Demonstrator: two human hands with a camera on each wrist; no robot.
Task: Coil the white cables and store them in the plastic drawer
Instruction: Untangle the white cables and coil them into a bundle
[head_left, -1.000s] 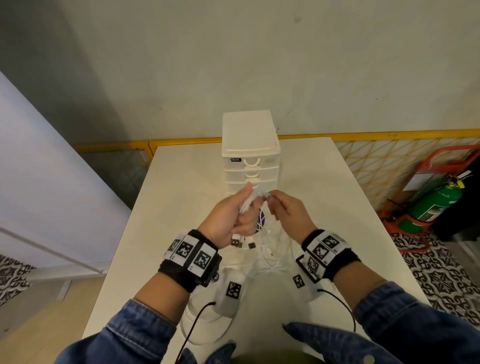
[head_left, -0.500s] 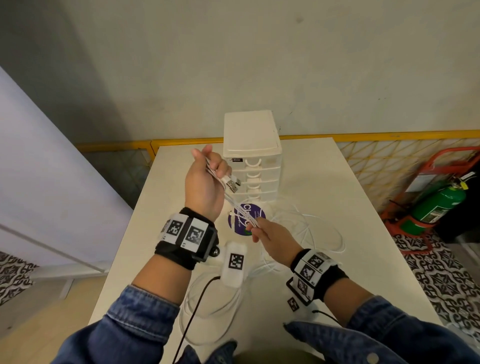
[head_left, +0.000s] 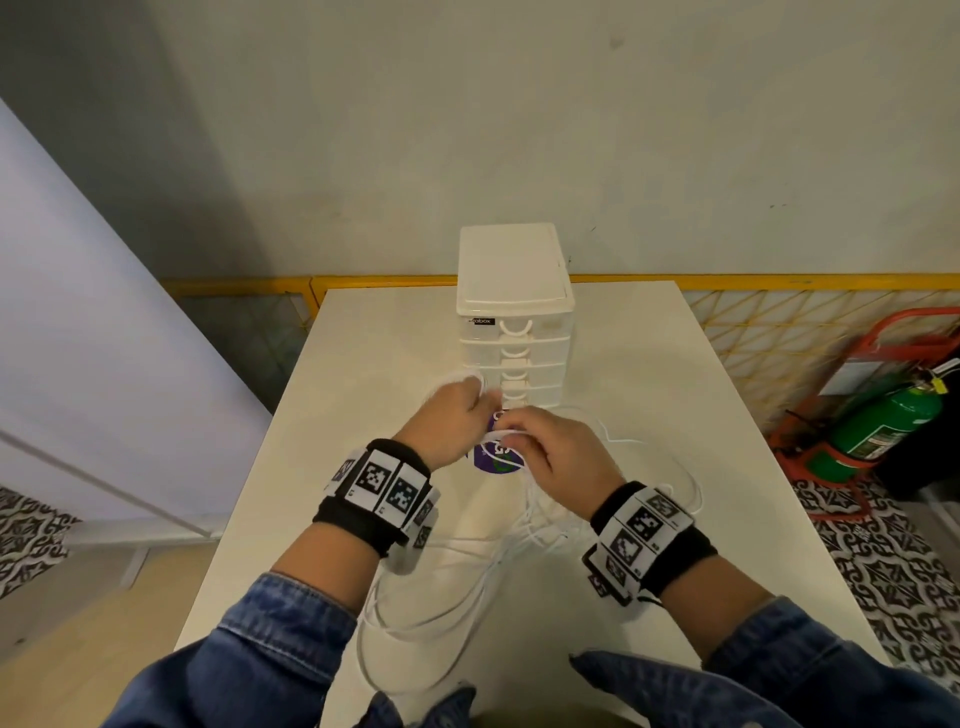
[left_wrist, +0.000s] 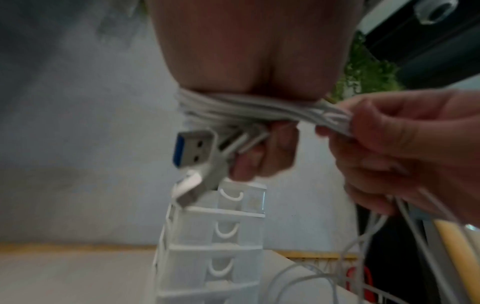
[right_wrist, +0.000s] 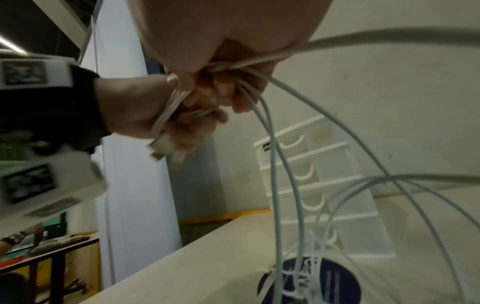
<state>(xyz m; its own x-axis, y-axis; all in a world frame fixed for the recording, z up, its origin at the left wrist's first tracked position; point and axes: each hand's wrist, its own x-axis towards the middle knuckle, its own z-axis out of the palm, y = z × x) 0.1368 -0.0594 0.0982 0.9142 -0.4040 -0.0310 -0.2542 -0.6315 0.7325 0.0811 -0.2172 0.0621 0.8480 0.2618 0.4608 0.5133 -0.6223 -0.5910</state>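
Several white cables (head_left: 498, 571) trail in loose loops over the white table (head_left: 363, 415) in front of the white plastic drawer unit (head_left: 514, 322), whose drawers are all closed. My left hand (head_left: 457, 415) has the cables (left_wrist: 233, 111) wound around its palm and grips them; USB plugs (left_wrist: 197, 152) stick out below its fingers. Just to its right, my right hand (head_left: 550, 452) pinches the bundle of cables (right_wrist: 233, 67) and holds it taut against the left hand (right_wrist: 155, 115). The loose ends hang down from it to the table.
A round purple sticker (head_left: 496, 462) lies on the table under my hands. A green fire extinguisher (head_left: 883, 426) in a red stand sits on the floor at the right. A yellow railing (head_left: 779, 280) runs behind the table's far edge.
My left hand came down from its raised place beside the drawer unit to just above the table. My right hand moved up to meet it, and the cables now wrap the left palm.
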